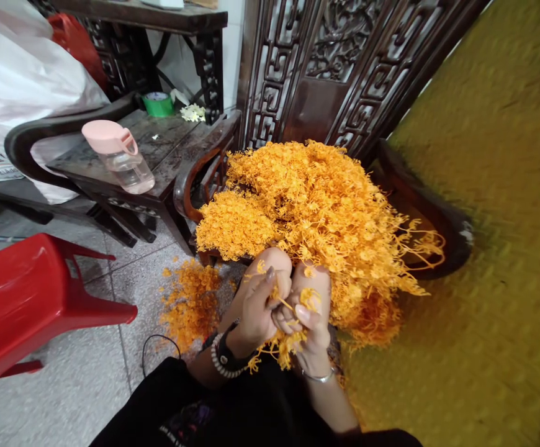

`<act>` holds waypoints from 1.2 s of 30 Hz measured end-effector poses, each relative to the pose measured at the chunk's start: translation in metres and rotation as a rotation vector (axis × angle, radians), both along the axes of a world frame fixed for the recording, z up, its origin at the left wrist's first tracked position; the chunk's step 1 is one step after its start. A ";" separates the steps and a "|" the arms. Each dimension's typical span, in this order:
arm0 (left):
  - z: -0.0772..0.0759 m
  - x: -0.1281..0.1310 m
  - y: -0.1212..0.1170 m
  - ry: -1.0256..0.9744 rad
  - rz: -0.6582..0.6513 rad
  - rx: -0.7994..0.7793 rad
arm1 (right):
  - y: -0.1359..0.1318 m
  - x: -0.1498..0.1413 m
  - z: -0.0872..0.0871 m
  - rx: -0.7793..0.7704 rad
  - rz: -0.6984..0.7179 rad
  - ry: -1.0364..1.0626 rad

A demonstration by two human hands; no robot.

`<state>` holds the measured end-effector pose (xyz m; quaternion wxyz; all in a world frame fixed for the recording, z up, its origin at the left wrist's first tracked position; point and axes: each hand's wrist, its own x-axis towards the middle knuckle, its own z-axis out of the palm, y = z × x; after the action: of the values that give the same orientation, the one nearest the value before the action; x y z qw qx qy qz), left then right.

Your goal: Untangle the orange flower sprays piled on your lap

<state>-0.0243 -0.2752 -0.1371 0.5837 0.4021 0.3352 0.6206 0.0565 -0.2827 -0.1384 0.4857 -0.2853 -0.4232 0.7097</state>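
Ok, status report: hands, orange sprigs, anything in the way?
Left hand and right hand close together, both holding orange sprigs. Large orange pile just ahead. Knees between hands and pile; red stool off left, apart.

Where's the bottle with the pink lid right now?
The pink-lidded bottle stands on the dark wooden table, left in the head view, nearer the camera than the green roll.

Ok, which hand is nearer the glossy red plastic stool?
Left hand: it is to the right of the red stool in the picture; the right hand is farther right, beyond it.
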 end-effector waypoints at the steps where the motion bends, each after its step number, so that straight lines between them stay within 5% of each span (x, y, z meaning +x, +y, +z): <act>1: 0.003 -0.003 0.001 0.052 0.045 0.019 | 0.002 0.000 0.002 0.010 0.003 0.012; 4: 0.011 -0.011 0.002 0.056 0.137 0.027 | 0.010 0.005 0.009 0.066 -0.050 0.036; 8: 0.012 -0.008 -0.001 -0.384 -0.034 -0.005 | 0.018 0.017 0.013 0.159 -0.123 -0.139; 10: 0.011 -0.005 -0.003 -0.443 -0.131 0.033 | 0.018 0.024 0.013 0.172 -0.113 -0.205; 14: 0.012 -0.010 0.002 -0.341 -0.115 0.025 | 0.018 0.035 0.017 0.199 -0.077 -0.308; 20: 0.010 -0.027 0.006 0.165 -0.082 0.163 | 0.028 0.033 0.028 0.312 0.322 -0.556; 26: 0.013 -0.036 0.009 0.652 -0.061 0.208 | 0.029 0.027 0.028 0.306 0.316 -0.614; 29: 0.011 -0.040 0.013 0.657 -0.151 0.199 | 0.027 0.030 0.030 0.209 0.393 -0.520; 33: -0.002 -0.037 0.013 0.366 -0.372 0.070 | 0.022 0.029 0.026 0.069 0.456 -0.258; 36: -0.009 -0.027 0.011 0.219 -0.348 -0.001 | 0.018 0.024 0.017 0.036 0.388 -0.152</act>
<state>-0.0513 -0.2644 -0.1461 0.6422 0.5189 0.3224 0.4630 0.0807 -0.2646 -0.1218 0.3116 -0.2423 -0.5181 0.7587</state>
